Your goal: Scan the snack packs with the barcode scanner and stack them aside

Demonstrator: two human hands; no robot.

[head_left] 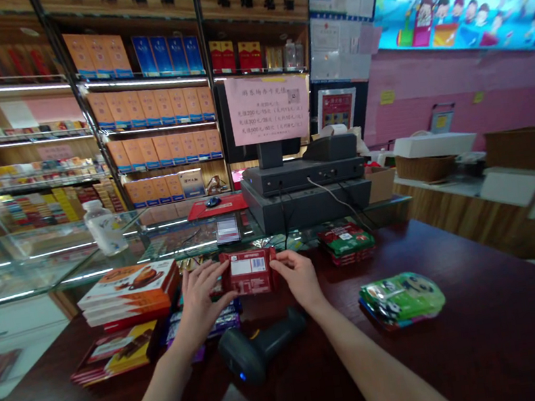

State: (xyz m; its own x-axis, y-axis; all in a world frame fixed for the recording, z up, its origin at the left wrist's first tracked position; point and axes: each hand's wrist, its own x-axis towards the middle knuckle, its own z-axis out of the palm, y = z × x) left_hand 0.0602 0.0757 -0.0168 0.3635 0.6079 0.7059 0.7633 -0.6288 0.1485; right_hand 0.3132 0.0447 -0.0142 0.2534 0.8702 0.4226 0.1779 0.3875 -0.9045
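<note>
A dark red snack packet [250, 272] with a white barcode label is between my two hands. My right hand [299, 277] pinches its right end between thumb and fingers. My left hand [205, 302] lies against its left end, with the fingers spread and the thumb apart from them. Just in front of the packet, a black handheld scanner [261, 351] rests on the dark wooden table [491, 341], its blue light showing. Purple packets [215, 321] lie partly hidden under and behind my left hand.
White and orange boxes [127, 286] and flat yellow-and-red packs [117, 352] are stacked at left. Green-and-red packs [348, 242] and green packets [403, 299] lie at right. Behind stand a cash register [306, 192], a bottle [105, 228] and a glass counter [71, 258].
</note>
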